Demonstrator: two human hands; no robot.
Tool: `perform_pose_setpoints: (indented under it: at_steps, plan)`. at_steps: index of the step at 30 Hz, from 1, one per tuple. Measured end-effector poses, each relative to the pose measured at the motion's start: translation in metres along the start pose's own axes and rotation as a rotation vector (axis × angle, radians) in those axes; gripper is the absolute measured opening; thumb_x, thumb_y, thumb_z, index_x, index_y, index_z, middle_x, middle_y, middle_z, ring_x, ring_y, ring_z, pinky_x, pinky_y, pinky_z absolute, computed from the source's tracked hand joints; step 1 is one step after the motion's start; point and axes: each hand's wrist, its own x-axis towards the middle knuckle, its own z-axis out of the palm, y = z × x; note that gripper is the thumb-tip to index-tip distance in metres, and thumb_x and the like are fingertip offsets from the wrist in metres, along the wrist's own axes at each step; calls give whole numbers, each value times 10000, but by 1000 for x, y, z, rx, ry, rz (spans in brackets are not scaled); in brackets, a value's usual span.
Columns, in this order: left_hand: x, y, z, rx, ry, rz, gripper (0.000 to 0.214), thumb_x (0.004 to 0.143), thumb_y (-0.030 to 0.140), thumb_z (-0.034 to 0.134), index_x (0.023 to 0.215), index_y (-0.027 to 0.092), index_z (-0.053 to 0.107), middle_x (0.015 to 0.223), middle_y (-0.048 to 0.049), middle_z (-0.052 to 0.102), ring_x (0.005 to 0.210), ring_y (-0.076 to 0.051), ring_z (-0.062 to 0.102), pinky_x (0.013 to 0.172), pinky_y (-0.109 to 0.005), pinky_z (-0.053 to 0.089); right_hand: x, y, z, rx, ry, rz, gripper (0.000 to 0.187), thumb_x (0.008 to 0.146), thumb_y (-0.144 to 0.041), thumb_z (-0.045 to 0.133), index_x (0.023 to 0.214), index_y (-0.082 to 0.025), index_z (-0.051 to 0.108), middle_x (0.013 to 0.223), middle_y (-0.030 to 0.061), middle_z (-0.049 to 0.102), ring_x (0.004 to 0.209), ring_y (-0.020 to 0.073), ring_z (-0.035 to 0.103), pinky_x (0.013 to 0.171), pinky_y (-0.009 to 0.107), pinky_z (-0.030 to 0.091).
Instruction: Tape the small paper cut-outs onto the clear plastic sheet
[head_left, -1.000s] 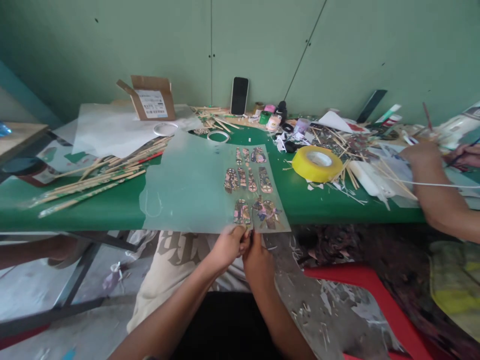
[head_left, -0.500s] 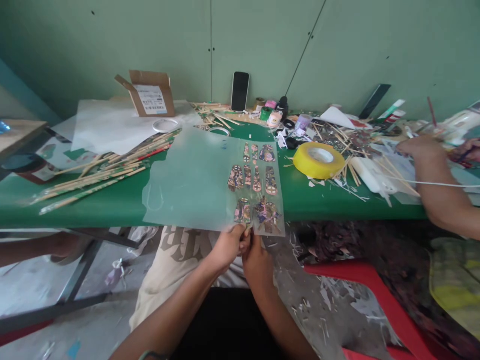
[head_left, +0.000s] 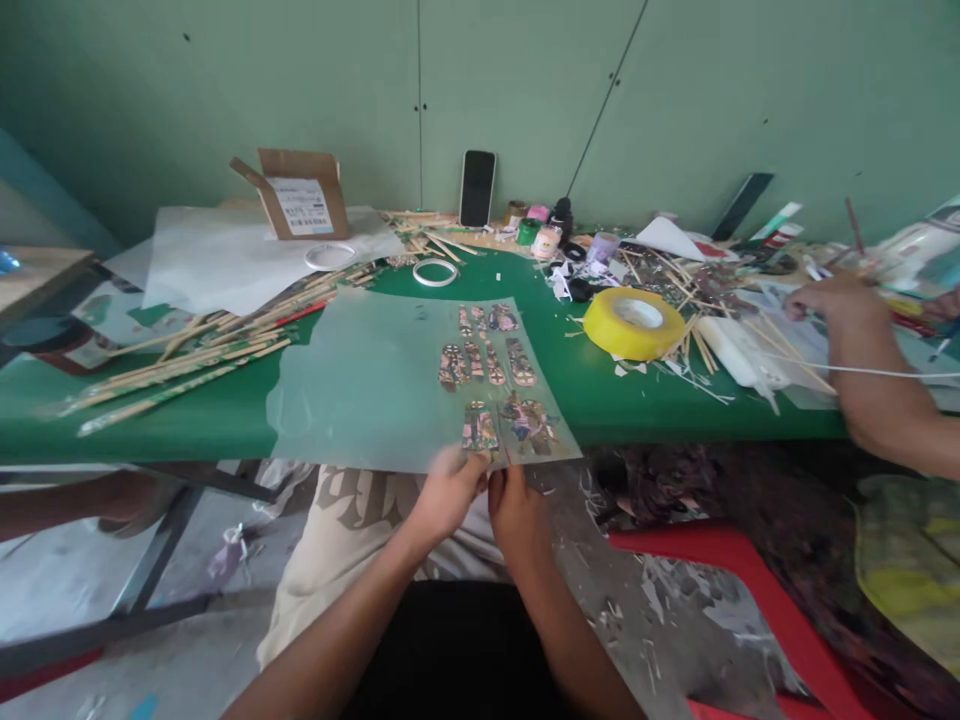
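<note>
A large translucent plastic sheet (head_left: 360, 390) overhangs the near edge of the green table. On its right part are several small colourful cut-out-like pieces (head_left: 478, 428) in rows. My left hand (head_left: 450, 495) pinches the sheet's near edge just below these pieces. Close beside it, my right hand (head_left: 519, 510) is closed on the same edge, a slight gap parting the two hands. The sheet bends between and around the fingers. Fingertips under the sheet are partly hidden.
Yellow tape roll (head_left: 634, 322), white glue bottle (head_left: 739, 355) and thin sticks lie to the right, near a co-worker's hand (head_left: 832, 300). Painted sticks (head_left: 187, 375) lie left. Behind stand a cardboard box (head_left: 304, 205), a phone (head_left: 478, 188) and small paint jars (head_left: 546, 240). A red chair (head_left: 739, 560) is at right.
The sheet's far edge has dropped toward me and left, uncovering a white ring on the table. My hands have parted slightly, still at the near edge.
</note>
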Motion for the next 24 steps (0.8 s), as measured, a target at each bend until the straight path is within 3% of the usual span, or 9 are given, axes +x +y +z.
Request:
perform_pose_setpoints:
  at_steps: [3,6,9,12,15,20,24]
  plan:
    - [2,0,0,-68,91,30,317,680,478,608,682,199,457,505,68,449,411,-56,331,406,-196,217,1,1,4,45,83,-9,352,921,-210,377,1097,-99,661,616,81,684,545,230,652,525,288,466]
    - [5,-2,1,-113,163,-15,420,689,595,593,638,207,443,453,68,421,366,-60,304,388,-212,210,3,-1,6,109,175,-43,373,921,-227,375,1121,-108,666,889,162,741,835,287,707,747,393,552]
    - [10,-4,-1,-47,235,3,472,692,618,604,547,213,409,410,72,353,362,-64,292,393,-227,221,6,-1,5,201,154,-160,395,948,-274,405,1238,-130,632,1174,176,698,1140,299,635,979,470,496]
    - [12,-3,-5,0,308,64,411,679,544,670,574,196,479,452,64,397,425,-79,359,429,-223,267,7,-1,5,257,177,-139,423,976,-325,403,1297,-135,604,1291,179,643,1277,302,549,1055,506,442]
    - [11,-1,-5,-49,301,45,398,657,532,698,591,190,505,475,60,418,450,-84,377,440,-221,282,7,-4,4,314,183,-96,431,988,-347,381,1294,-154,615,1290,175,644,1311,303,521,1053,505,446]
    - [9,0,-3,-173,327,-57,466,602,541,727,523,201,419,426,89,322,399,-57,295,403,-206,251,10,-8,4,456,130,-56,403,973,-363,407,1197,-159,673,1046,159,732,1207,306,601,1009,498,477]
    - [9,1,-6,-215,381,-72,456,569,522,769,540,184,466,440,84,362,414,-57,333,417,-199,292,13,-9,2,561,113,-13,402,945,-391,464,1197,-166,682,1149,167,712,1197,308,611,1033,505,459]
